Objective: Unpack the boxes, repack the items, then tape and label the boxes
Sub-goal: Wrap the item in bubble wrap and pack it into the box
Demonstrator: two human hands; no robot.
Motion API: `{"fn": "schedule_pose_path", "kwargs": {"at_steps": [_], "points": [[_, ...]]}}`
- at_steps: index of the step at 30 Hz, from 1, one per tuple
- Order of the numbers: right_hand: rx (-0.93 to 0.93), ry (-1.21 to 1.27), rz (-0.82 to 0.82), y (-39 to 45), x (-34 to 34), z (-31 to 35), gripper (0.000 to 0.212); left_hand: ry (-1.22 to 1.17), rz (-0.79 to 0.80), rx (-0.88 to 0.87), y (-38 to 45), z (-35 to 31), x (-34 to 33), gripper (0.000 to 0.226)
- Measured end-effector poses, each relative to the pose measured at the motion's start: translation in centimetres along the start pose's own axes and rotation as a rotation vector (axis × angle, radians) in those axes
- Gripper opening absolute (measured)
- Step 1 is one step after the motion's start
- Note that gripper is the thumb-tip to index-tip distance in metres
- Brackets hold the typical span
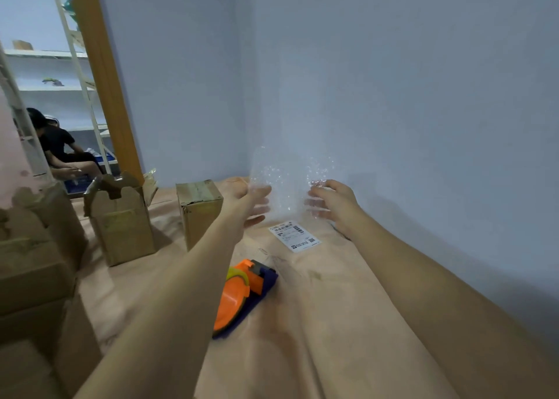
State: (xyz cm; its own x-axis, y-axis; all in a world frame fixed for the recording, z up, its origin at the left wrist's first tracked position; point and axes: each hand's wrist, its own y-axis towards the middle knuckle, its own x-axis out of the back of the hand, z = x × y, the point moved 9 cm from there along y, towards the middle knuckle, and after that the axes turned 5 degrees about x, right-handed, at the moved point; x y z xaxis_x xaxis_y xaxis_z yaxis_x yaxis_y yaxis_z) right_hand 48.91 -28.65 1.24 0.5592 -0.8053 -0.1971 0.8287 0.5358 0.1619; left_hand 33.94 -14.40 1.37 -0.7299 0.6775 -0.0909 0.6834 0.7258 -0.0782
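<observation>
A clear sheet of bubble wrap (289, 183) stands upright above the table, held between both hands. My left hand (246, 202) grips its left edge, thumb in front and fingers showing blurred through the plastic. My right hand (329, 200) grips the right edge the same way. Below the sheet a white shipping label (295, 236) lies flat on the peach-coloured table cover (332, 323). An orange and blue tape dispenser (242, 295) lies under my left forearm. A closed cardboard box (201, 211) stands left of my left hand, an open one (121, 217) further left.
More cardboard boxes (36, 292) are stacked along the left edge. A blue-grey wall (393, 96) runs close behind and to the right of the table. Past a wooden post (102, 74), a person in black (57, 144) sits by white shelving.
</observation>
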Motion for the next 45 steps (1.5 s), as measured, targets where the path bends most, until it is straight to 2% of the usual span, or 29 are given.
{"fn": "schedule_pose_path", "kwargs": {"at_steps": [2, 6, 12, 18, 21, 25, 28, 30, 33, 38, 41, 42, 44, 45], "points": [[0.014, -0.025, 0.005, -1.7, 0.6, 1.2, 0.009, -0.005, -0.008, -0.031, -1.5, -0.3, 0.4, 0.016], [0.075, -0.122, 0.012, -5.6, 1.9, 3.7, 0.012, 0.068, -0.037, -0.080, -5.2, -0.9, 1.2, 0.015], [0.094, -0.109, 0.024, -13.1, 2.9, 5.3, 0.013, 0.077, -0.053, -0.110, -13.0, -0.8, 1.8, 0.012], [0.041, -0.089, 0.117, -21.5, 2.4, 4.5, 0.009, 0.092, -0.057, -0.134, -22.3, 0.9, 3.6, 0.024], [0.017, -0.128, 0.174, -25.3, 1.6, 3.6, 0.005, 0.130, -0.104, -0.153, -26.5, 2.2, 5.6, 0.008], [-0.049, -0.173, 0.295, -30.0, -0.7, 2.1, 0.016, 0.231, -0.118, -0.189, -31.8, 3.5, 8.4, 0.002], [-0.016, -0.262, 0.377, -32.9, -3.4, 1.2, 0.018, 0.358, -0.226, -0.222, -34.6, 4.0, 11.2, 0.004], [0.001, -0.285, 0.403, -34.2, -5.5, 0.1, 0.016, 0.525, -0.323, -0.254, -36.1, 4.3, 13.0, 0.005], [-0.054, -0.263, 0.472, -36.0, -9.4, -2.4, 0.010, 0.725, -0.440, -0.248, -38.1, 5.2, 16.0, 0.010], [-0.141, -0.347, 0.568, -38.2, -15.9, -6.8, 0.025, 0.609, -0.607, -0.078, -40.9, 7.9, 23.1, 0.022], [0.006, -0.524, 0.536, -38.9, -18.6, -7.2, 0.028, 0.540, -0.687, 0.026, -42.6, 10.1, 26.5, 0.021], [0.136, -0.691, 0.524, -39.2, -19.1, -6.8, 0.035, 0.546, -0.709, 0.060, -43.1, 10.7, 27.3, 0.022], [0.517, -1.035, 0.464, -40.9, -20.2, -5.2, 0.043, 0.530, -0.748, 0.106, -43.8, 11.7, 28.6, 0.025], [0.713, -1.070, 0.455, -42.4, -21.0, -4.4, 0.044, 0.516, -0.763, 0.113, -44.0, 12.1, 29.0, 0.026]]}}
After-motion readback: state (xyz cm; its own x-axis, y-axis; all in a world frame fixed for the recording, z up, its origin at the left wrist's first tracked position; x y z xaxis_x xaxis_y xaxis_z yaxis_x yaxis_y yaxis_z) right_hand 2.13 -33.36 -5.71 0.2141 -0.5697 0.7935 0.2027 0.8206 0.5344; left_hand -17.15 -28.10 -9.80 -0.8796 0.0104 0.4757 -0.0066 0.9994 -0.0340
